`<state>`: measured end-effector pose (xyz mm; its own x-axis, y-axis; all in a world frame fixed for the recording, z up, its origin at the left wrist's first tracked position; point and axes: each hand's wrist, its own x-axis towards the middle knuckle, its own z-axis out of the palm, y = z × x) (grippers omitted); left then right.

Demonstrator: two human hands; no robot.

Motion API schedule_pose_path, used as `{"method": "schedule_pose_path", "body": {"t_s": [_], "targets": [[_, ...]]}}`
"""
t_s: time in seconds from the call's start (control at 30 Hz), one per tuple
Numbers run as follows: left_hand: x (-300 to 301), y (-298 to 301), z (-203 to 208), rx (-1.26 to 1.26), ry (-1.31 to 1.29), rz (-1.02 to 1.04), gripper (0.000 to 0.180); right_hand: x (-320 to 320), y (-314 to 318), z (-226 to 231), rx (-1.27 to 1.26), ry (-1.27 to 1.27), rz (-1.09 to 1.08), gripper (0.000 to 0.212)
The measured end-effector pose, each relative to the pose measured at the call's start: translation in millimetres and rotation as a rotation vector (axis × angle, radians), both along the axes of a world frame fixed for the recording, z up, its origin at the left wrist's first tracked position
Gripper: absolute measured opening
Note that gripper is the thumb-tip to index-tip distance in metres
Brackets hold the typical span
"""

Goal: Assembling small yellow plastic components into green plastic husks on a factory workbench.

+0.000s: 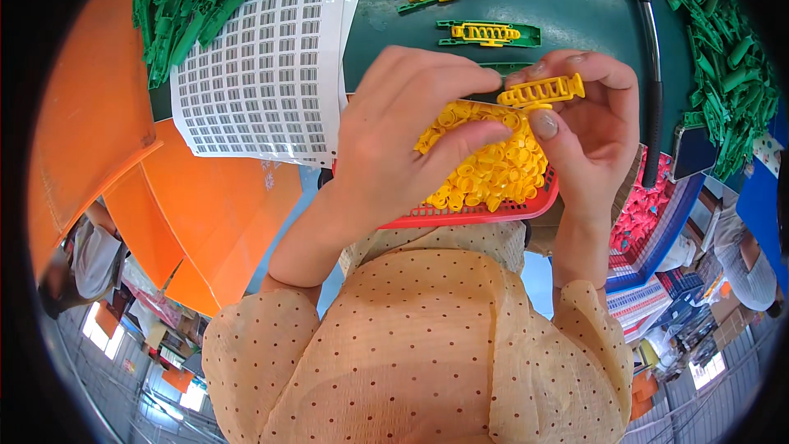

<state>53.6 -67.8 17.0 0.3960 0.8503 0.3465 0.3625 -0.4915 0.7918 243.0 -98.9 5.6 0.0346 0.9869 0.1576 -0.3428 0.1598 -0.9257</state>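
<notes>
Fingers of the right hand (pixel 600 111) hold a slim, slatted yellow plastic piece (pixel 541 92), its long axis nearly crosswise, right end slightly higher. It lies just right of the left hand (pixel 394 119), whose index finger nears its left end, thumb spread apart above small yellow plastic rings (pixel 485 177).

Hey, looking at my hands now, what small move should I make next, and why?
Probably lower the yellow ribbed piece in your right hand into the nearest green shell, if it's vacant; your hands partly hide it. The two farther green shells each carry a similar yellow insert.
</notes>
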Motion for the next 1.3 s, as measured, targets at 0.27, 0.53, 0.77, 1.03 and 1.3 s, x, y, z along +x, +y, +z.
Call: {"method": "schedule_pose_path", "body": {"t_s": [0.27, 0.53, 0.77, 1.03, 1.3], "targets": [[2.1, -2.1, -8.0, -0.075, -0.222, 0.035, 0.027, -1.8, -1.9, 2.1, 0.053, -0.172, 0.050, 0.045], [-8.5, 4.6, -5.7, 0.126, -0.079, -0.066, 0.025, 4.5, 5.1, 20.1, 0.272, -0.882, 0.070, 0.024], [-7.6, 1.4, -1.0, 0.059, -0.147, -0.135, 0.029, -4.9, -6.3, 14.2, 0.169, -0.651, 0.059, 0.031], [-10.0, -8.8, -5.2, -0.244, -0.175, -0.080, 0.032, -5.0, -8.0, 11.2, 0.042, -0.291, 0.029, 0.037], [-18.1, -2.1, -13.6, -0.018, -0.068, -0.153, 0.032, 7.2, -2.2, 18.3, 0.286, -1.027, 0.083, 0.033]]}}
